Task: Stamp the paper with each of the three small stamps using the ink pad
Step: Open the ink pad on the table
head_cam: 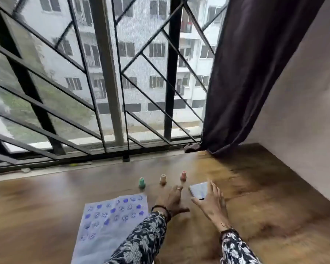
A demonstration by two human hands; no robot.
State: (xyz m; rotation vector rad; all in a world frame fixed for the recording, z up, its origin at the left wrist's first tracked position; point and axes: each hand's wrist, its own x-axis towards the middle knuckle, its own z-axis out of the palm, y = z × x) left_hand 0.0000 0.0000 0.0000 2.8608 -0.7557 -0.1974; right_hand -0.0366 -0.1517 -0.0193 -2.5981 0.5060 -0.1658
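A sheet of paper [111,225] lies on the wooden floor, covered with several blue stamp marks. Beyond it stand three small stamps in a row: a green stamp [142,182], a beige stamp [163,179] and a pink stamp [183,175]. The ink pad [198,189] is a flat square case to the right of them. My left hand [171,200] rests flat on the floor with fingers spread, just short of the beige stamp, holding nothing. My right hand [211,202] has its fingers and thumb around the ink pad's near right edge.
A barred window with mesh [103,82] runs along the far side of the floor. A dark curtain [246,73] hangs at the right, with a plain wall [303,101] beside it. Wooden floor [265,197] extends to the right.
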